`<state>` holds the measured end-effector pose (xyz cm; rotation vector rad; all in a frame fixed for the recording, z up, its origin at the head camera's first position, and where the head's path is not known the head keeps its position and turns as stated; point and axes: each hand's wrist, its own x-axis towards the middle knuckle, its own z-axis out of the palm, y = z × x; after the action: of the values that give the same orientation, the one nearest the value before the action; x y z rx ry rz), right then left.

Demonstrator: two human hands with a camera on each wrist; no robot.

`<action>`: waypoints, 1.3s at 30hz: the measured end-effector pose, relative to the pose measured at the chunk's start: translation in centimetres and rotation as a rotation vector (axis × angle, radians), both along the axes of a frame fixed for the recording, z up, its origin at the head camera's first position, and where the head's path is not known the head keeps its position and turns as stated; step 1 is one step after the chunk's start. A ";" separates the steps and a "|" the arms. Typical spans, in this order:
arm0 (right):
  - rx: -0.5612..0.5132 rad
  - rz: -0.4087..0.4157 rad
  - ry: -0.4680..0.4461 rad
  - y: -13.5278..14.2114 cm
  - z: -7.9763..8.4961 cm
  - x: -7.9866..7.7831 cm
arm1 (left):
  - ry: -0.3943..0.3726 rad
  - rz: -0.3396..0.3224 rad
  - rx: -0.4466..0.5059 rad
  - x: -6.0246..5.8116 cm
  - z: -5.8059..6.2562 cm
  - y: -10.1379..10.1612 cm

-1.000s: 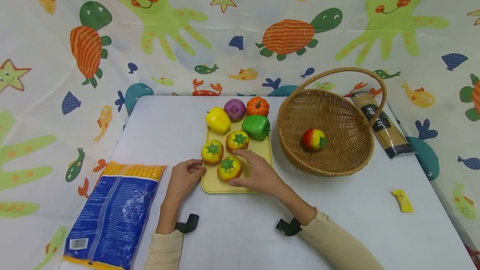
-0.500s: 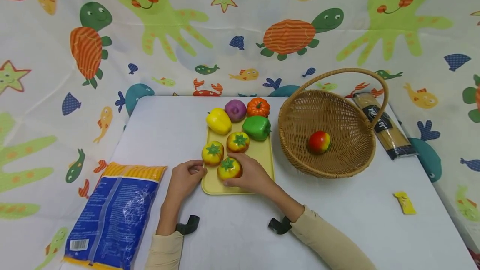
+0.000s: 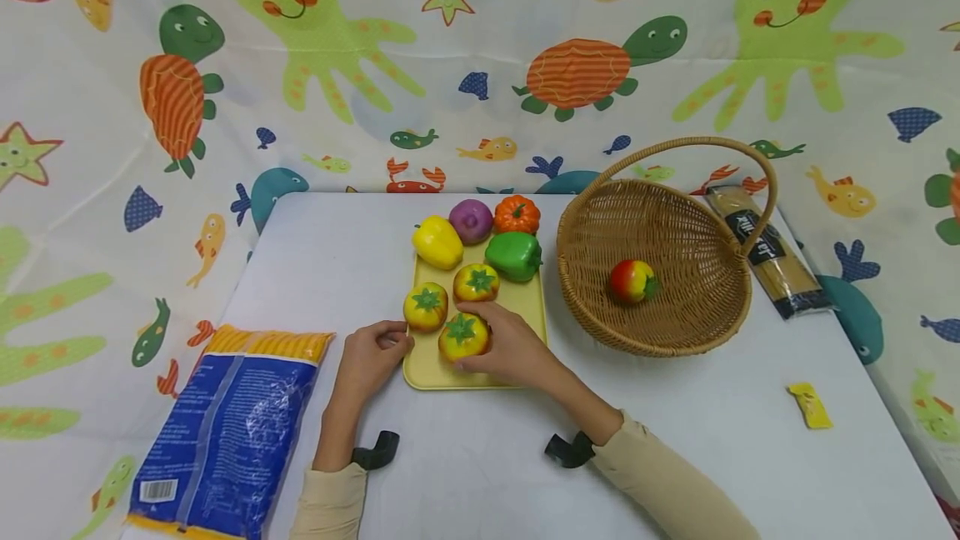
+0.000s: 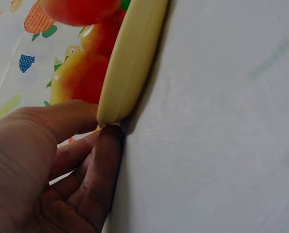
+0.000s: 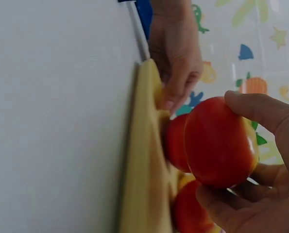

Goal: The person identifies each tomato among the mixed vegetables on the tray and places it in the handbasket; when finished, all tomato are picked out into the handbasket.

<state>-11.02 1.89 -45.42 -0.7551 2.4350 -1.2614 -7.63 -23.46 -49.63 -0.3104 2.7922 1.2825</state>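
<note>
My right hand (image 3: 517, 348) grips a toy tomato (image 3: 462, 340), yellow on top with a green star-shaped leaf. In the right wrist view the tomato (image 5: 219, 143) shows a red underside, held slightly above the yellow tray (image 5: 139, 194), thumb and fingers on opposite sides. Two similar tomatoes lie on the tray, one at the left edge (image 3: 425, 307) and one farther back (image 3: 476, 283). My left hand (image 3: 372, 357) pinches the tray's left rim; the left wrist view shows thumb and fingertips on the tray's edge (image 4: 134, 63).
At the tray's back lie a yellow pepper (image 3: 438, 242), purple onion (image 3: 471, 221), orange pumpkin (image 3: 517, 215) and green pepper (image 3: 513, 256). A wicker basket (image 3: 675, 223) holds another tomato (image 3: 630, 282). Around are a blue bag (image 3: 232, 423), a pasta packet (image 3: 765, 252) and a yellow wrapper (image 3: 810, 405).
My right hand has closed round the front tomato and shifted it slightly right. The tomato in the basket has rocked right, then back left. My left hand stays at the tray's rim.
</note>
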 end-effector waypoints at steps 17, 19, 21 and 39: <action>0.036 0.255 0.121 9.4 11.9 -1.0 | 0.015 -0.004 0.001 0.1 0.0 0.0; 0.015 0.286 0.097 10.8 12.9 -1.8 | 0.016 -0.004 0.001 0.1 -0.1 0.0; -0.017 0.322 0.067 12.2 13.5 -2.9 | 0.014 -0.002 0.002 0.0 -0.2 -0.1; -0.028 0.459 -0.139 19.6 12.7 -13.9 | 0.018 -0.005 0.011 0.1 -0.4 -0.2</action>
<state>-24.95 21.49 -32.76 -1.1147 1.9831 -1.1216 -7.53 -23.67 -50.00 -0.2921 2.7980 1.3054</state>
